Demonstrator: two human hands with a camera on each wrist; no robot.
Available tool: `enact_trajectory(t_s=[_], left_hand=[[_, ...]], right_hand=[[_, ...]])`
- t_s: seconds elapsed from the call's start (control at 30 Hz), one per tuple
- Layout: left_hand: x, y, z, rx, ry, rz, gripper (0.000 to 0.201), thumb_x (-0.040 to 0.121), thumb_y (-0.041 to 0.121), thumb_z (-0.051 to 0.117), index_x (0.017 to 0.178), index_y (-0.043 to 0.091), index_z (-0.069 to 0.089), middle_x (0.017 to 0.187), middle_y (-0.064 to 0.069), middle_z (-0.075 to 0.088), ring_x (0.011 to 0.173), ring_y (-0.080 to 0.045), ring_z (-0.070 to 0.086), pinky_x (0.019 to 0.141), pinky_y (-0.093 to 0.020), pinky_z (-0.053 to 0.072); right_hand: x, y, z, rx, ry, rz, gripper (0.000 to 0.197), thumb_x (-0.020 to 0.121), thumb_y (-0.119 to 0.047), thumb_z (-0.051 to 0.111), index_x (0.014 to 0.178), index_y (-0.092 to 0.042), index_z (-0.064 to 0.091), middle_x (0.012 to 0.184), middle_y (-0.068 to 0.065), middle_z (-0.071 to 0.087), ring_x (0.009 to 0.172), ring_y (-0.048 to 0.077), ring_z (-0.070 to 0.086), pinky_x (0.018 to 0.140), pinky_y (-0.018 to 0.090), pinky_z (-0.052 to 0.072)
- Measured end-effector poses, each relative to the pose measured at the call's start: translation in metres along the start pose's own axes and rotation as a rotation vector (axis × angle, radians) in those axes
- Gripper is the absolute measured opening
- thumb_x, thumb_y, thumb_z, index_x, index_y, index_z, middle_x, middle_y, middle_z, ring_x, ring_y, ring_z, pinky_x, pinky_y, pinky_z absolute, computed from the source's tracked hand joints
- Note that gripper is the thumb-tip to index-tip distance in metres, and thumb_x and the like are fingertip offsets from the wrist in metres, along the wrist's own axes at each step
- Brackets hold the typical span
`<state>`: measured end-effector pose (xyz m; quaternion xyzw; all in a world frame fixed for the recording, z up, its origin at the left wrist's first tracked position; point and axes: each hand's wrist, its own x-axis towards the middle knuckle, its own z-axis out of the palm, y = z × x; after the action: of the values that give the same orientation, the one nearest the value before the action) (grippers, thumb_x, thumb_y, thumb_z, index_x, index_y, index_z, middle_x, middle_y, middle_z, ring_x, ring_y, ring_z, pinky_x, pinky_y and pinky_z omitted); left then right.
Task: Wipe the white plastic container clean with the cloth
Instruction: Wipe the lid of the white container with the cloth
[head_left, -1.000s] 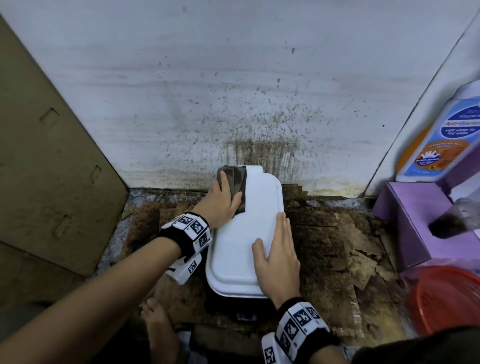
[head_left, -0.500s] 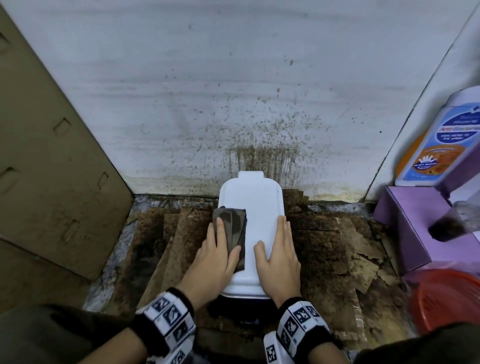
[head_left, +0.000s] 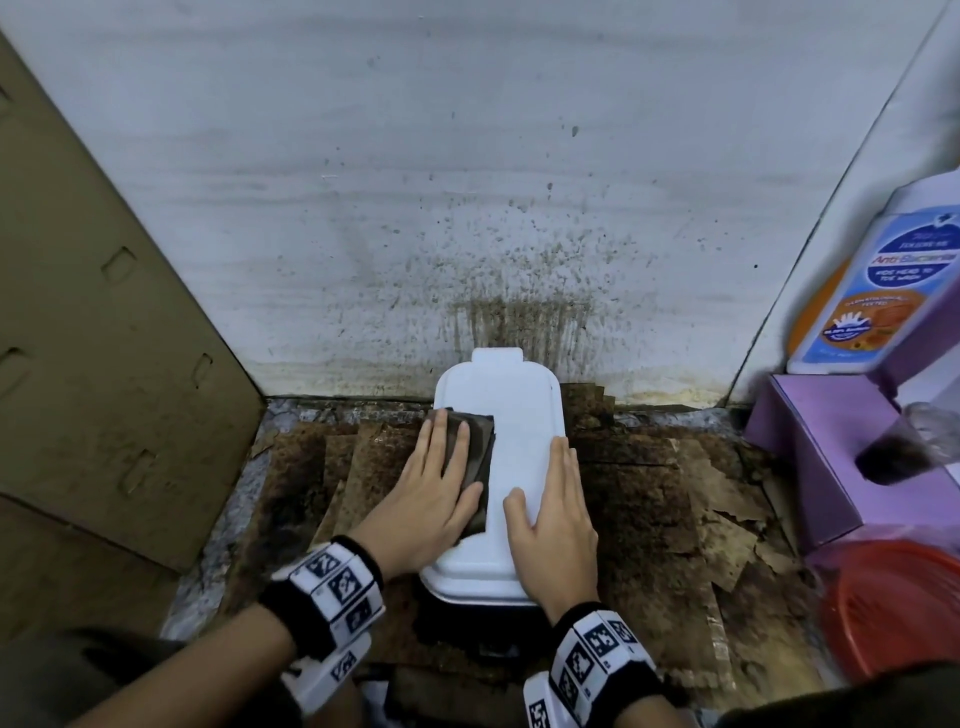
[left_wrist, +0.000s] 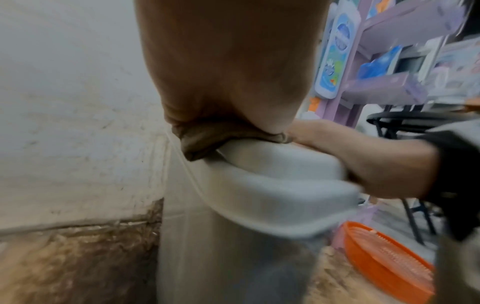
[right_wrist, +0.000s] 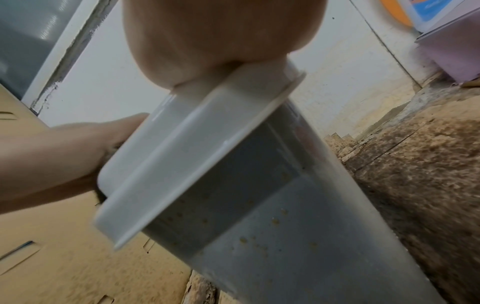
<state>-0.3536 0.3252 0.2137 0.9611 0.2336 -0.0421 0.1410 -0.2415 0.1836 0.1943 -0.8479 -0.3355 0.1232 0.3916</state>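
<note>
The white plastic container (head_left: 522, 415) stands on the dirty floor against the wall, its lid facing up. A dark brown cloth (head_left: 475, 441) lies on the left half of the lid. My left hand (head_left: 431, 499) presses flat on the cloth with straight fingers. In the left wrist view the cloth (left_wrist: 207, 142) is squeezed between my palm and the container's rim (left_wrist: 272, 185). My right hand (head_left: 556, 514) lies flat along the lid's right edge and steadies it. The right wrist view shows the container's grey side (right_wrist: 233, 205) with small brown specks.
A stained, spattered white wall (head_left: 467, 208) rises right behind the container. Brown cardboard (head_left: 104, 338) leans at the left. A purple box (head_left: 810, 457) with a blue-labelled bottle (head_left: 883, 291) stands at the right, and an orange basket (head_left: 893, 608) sits at lower right. Torn, soiled cardboard (head_left: 675, 493) covers the floor.
My left hand slid the cloth from the lid's far end back toward me, then a little forward again to mid-lid. The right hand stayed in place on the lid.
</note>
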Motion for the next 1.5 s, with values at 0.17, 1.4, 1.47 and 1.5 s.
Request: enact_trajectory(t_s=[0.17,1.4,1.47,1.5], left_hand=[[0.064,-0.020,-0.027,0.098,-0.079,0.033,0.107,0.077,0.076,-0.025,0.158,0.006,-0.016,0.163,-0.016,-0.028,0.149,-0.030,-0.031,0.120,-0.039,-0.014],[-0.004,0.010,-0.004,0.007,0.002,0.009,0.075,0.102,0.055,0.006,0.159,0.009,-0.010,0.164,-0.010,-0.030,0.144,-0.022,-0.040,0.118,-0.031,-0.021],[-0.020,0.015,0.002,-0.015,0.007,0.009,0.079,0.095,0.057,-0.003,0.158,0.010,-0.012,0.163,-0.008,-0.032,0.145,-0.021,-0.041,0.121,-0.033,-0.018],[-0.027,0.017,0.004,-0.029,0.011,0.009,0.077,0.096,0.056,-0.001,0.158,0.011,-0.012,0.162,-0.007,-0.034,0.145,-0.019,-0.041,0.122,-0.034,-0.017]], right_hand=[[0.001,0.003,0.002,0.003,-0.010,-0.008,0.075,0.100,-0.045,0.037,0.160,-0.026,-0.004,0.168,-0.014,-0.006,0.153,0.001,-0.005,0.124,0.035,0.021],[-0.002,-0.001,0.001,-0.009,-0.008,0.027,0.074,0.101,-0.040,0.042,0.161,-0.023,0.002,0.168,-0.011,0.002,0.154,0.005,0.001,0.122,0.039,0.022],[-0.003,-0.001,0.001,-0.009,-0.004,0.029,0.074,0.101,-0.039,0.043,0.161,-0.023,0.003,0.169,-0.010,0.004,0.154,0.005,0.002,0.121,0.039,0.023],[-0.004,-0.002,0.001,-0.011,-0.003,0.030,0.074,0.100,-0.039,0.043,0.161,-0.022,0.004,0.169,-0.010,0.004,0.154,0.005,0.002,0.121,0.039,0.023]])
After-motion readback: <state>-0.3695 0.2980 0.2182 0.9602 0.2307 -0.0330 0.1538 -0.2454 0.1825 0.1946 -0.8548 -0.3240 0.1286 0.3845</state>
